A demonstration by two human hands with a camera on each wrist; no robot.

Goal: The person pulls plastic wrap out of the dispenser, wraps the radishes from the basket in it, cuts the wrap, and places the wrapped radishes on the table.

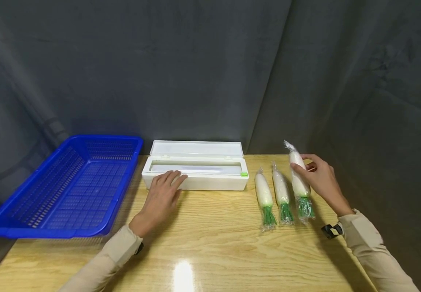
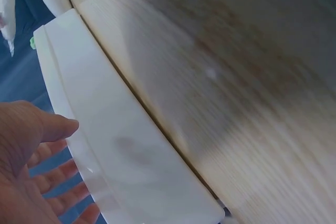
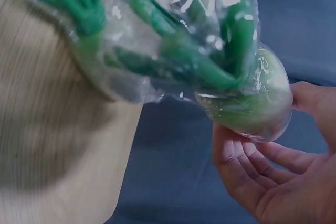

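Observation:
My right hand [image 1: 322,181] grips the rightmost white radish [image 1: 299,178] round its upper body, thumb on one side and fingers on the other. Clear plastic film wraps this radish, twisted at its tip and loose about the green stalks [image 3: 173,51]. Two more wrapped radishes lie beside it, a middle one [image 1: 280,184] and a left one [image 1: 263,190]. My left hand [image 1: 162,194] rests at the front edge of a white cling film dispenser [image 1: 203,182], fingers relaxed and spread. The dispenser's lid [image 1: 197,148] stands raised, with a roll of film [image 1: 192,168] visible inside.
A blue plastic basket [image 1: 122,184] stands at the left of the wooden table [image 1: 225,243]. The dispenser carries a small green slider [image 1: 244,174] at its right end. Dark grey curtain [image 1: 181,73] hangs behind the table and along the right side.

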